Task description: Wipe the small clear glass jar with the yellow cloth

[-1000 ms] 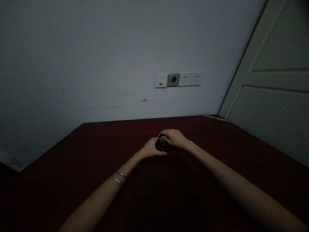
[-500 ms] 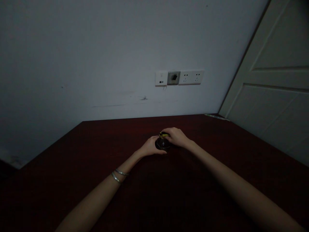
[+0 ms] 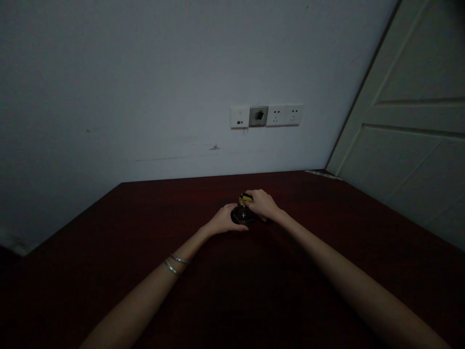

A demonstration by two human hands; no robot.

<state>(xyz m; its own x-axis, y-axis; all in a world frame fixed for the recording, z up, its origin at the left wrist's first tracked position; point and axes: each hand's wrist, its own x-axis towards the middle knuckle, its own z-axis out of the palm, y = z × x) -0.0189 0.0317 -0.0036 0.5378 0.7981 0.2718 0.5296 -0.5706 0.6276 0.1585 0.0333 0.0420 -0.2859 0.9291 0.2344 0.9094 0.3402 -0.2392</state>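
Observation:
On the dark red tabletop (image 3: 174,213), my left hand (image 3: 221,220) curves around the left side of a small, dark, shiny round object (image 3: 242,216) that looks like glass. Its exact kind does not show in the dim light. My right hand (image 3: 264,203) is closed on a yellow and black thing (image 3: 245,198), held over the top right of the round object. A bit of yellow also peeks out under the right palm. What this thing is cannot be made out, as the fingers cover much of it.
Behind the table rises a pale wall (image 3: 174,97) with a row of sockets (image 3: 283,115) and a grey switch plate (image 3: 258,116). A panelled white door (image 3: 407,145) stands at the right. A thin pale strip (image 3: 323,174) lies at the table's back right corner.
My right hand has shifted slightly at the round object, and more of the yellow and black thing shows. My left hand keeps its hold. The whole view has drifted slightly.

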